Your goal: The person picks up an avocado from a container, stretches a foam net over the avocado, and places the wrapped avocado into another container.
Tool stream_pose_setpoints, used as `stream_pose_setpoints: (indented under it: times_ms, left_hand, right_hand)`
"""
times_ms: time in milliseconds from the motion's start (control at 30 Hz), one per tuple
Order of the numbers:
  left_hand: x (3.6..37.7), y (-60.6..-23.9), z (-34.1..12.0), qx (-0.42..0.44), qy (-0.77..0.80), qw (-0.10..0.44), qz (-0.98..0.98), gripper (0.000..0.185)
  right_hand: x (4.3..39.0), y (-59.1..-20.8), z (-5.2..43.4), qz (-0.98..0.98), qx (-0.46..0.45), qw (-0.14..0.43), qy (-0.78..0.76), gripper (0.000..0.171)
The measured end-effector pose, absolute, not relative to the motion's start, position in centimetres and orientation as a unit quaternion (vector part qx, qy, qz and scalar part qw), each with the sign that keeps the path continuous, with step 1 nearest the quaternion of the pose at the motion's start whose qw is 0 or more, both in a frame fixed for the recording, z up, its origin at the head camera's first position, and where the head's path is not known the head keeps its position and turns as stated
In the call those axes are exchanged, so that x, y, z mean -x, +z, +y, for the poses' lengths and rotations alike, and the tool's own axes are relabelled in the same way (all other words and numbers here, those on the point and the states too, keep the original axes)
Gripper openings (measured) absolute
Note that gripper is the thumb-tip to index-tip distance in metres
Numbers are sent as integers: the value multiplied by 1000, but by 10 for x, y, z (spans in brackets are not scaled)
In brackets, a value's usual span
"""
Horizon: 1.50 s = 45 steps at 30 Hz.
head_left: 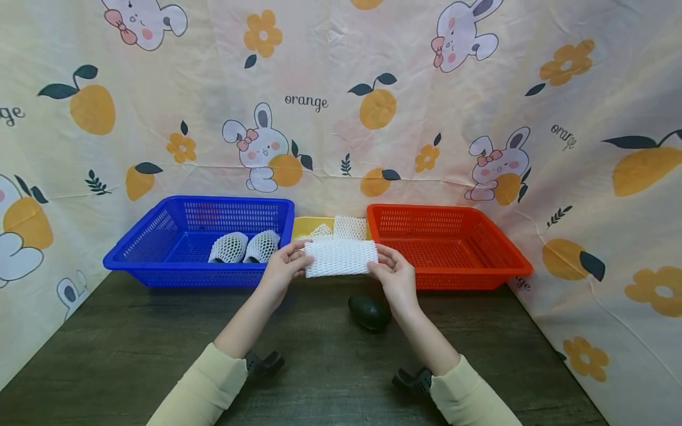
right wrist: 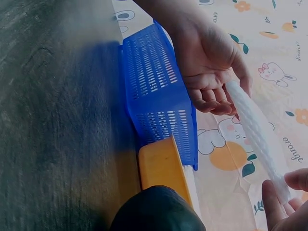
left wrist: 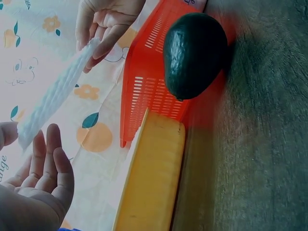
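A flattened white foam net sleeve [head_left: 341,258] is stretched level between both hands, above the table. My left hand [head_left: 285,266] pinches its left end between thumb and fingers. At the other end, my right hand [head_left: 395,277] pinches it the same way. Seen from the left wrist, the foam net sleeve [left wrist: 57,94] shows edge-on as a thin, flat strip. A dark green avocado [head_left: 369,312] lies on the table, just left of my right wrist and below the sleeve.
A blue basket [head_left: 197,277] at the back left contains two things in white foam nets [head_left: 229,247]. Between it and a red basket [head_left: 463,279] stands a yellow tray [head_left: 308,225] with more foam net sleeves [head_left: 350,227]. A patterned cloth [head_left: 330,142] hangs behind.
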<state>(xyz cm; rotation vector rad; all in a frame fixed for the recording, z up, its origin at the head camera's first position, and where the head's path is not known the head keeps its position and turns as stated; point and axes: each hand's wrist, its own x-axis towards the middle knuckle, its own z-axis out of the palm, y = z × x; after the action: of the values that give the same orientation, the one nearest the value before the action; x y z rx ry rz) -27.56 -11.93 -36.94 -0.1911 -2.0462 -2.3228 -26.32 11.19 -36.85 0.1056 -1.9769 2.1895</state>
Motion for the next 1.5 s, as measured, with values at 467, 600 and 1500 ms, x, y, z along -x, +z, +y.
stream_pose_setpoints:
  times_ms: [467,600,1500]
  left_hand:
    - [271,-373,-125,94,-729,13,-678,38]
    - [271,-372,-127,101,-717,16,-690,37]
    - [267,-375,-123,187,-547,25,-816,27]
  right_hand:
    - [259,-374,110,-666,-49,93,739,36]
    - [258,-373,110,-664,-52,93,740,35]
    - [250,-372,107,-728,-124,97,667,26]
